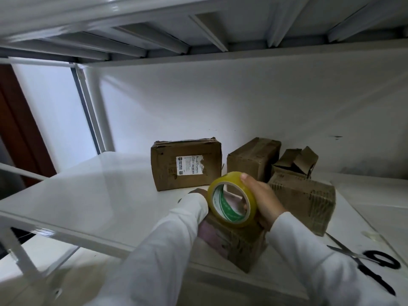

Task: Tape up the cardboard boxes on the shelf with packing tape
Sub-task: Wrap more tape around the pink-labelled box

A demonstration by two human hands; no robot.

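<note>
Five boxes sit on the white shelf (88,195). Right hand (263,198) grips the tape roll (231,199) atop the nearest box (240,244). Left hand is hidden behind its sleeve (176,228); grip cannot be told.

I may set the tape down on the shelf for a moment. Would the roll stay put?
Probably not on edge: the tape roll is a round ring, and the white shelf looks smooth and glossy, so it could roll. Laid flat it should sit steady. It looks rigid, gripped in the right hand without deforming.
</note>
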